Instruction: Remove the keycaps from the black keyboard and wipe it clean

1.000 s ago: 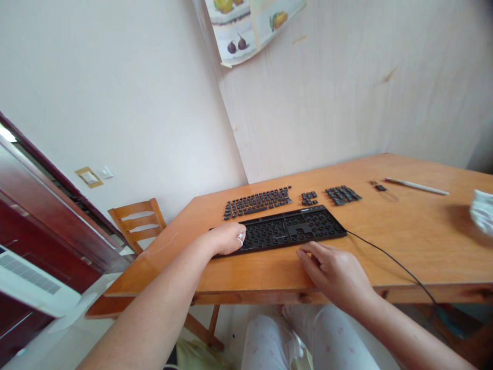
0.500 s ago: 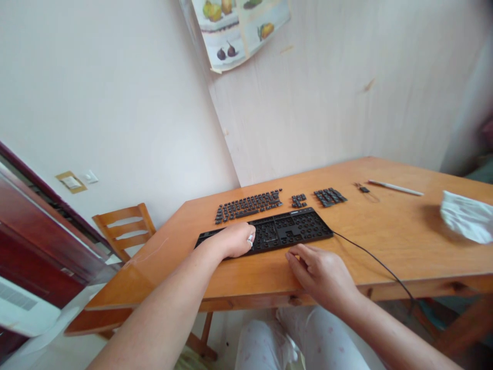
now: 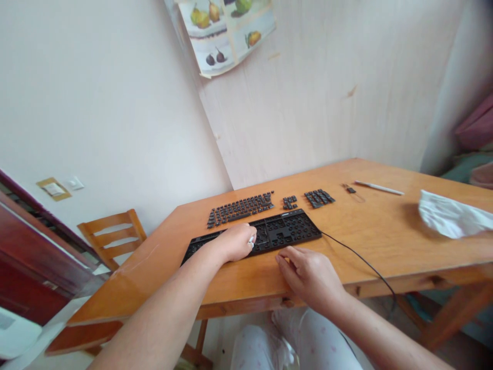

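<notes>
A black keyboard base (image 3: 292,228) without keycaps lies on the wooden table, its cable (image 3: 358,254) running off the right end. My left hand (image 3: 241,241) rests on the middle of the base with its fingers curled down. A small white thing (image 3: 251,241) shows at those fingers; its kind is not clear. Just in front of the base, my right hand (image 3: 308,270) lies on the table with fingers bent together and nothing visible in them. Behind the base are loose black keycaps in groups: a large block (image 3: 241,209), a small cluster (image 3: 290,202) and a number-pad block (image 3: 319,198).
On the table (image 3: 185,277), farther right, lie a small dark item with a cord (image 3: 350,190), a white pen-like stick (image 3: 379,188) and a crumpled white cloth (image 3: 442,216). A wooden chair (image 3: 115,236) stands beyond the left edge. The wall rises behind.
The view has turned slightly right, so the scene sits farther left. My left hand has slid a little rightward over the keyboard base. My right hand keeps its place in front of it.
</notes>
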Demonstrator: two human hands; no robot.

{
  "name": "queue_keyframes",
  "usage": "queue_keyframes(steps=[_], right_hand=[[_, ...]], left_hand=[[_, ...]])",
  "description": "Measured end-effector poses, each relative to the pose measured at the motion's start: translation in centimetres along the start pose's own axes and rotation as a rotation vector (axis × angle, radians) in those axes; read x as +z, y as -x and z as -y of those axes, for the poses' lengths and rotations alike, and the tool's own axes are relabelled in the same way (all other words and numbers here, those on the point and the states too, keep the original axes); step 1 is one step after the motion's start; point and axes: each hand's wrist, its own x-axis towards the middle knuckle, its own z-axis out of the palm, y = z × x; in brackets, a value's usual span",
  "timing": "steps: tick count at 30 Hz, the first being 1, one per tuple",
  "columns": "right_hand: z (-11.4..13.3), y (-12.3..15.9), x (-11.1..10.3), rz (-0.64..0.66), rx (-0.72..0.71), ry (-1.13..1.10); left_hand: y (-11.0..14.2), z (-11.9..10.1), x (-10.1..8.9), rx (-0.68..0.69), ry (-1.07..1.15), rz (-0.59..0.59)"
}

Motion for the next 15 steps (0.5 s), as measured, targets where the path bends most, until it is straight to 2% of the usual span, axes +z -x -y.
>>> queue_keyframes(steps=[5, 11, 15], right_hand=[[0.0, -0.1, -0.1, -0.019, 0.029, -0.021], [-0.4, -0.5, -0.3, -0.133, 0.095, 0.009], [-0.4, -0.7, -0.1, -0.126, 0.103, 0.07]], left_hand=[[-1.1, -0.6, 0.2, 0.035, -0.01, -0.013], [-1.3, -0.7, 0.1, 0.036, 0.017, -0.011], [-1.2, -0.9, -0.1, 0.037, 0.017, -0.003]])
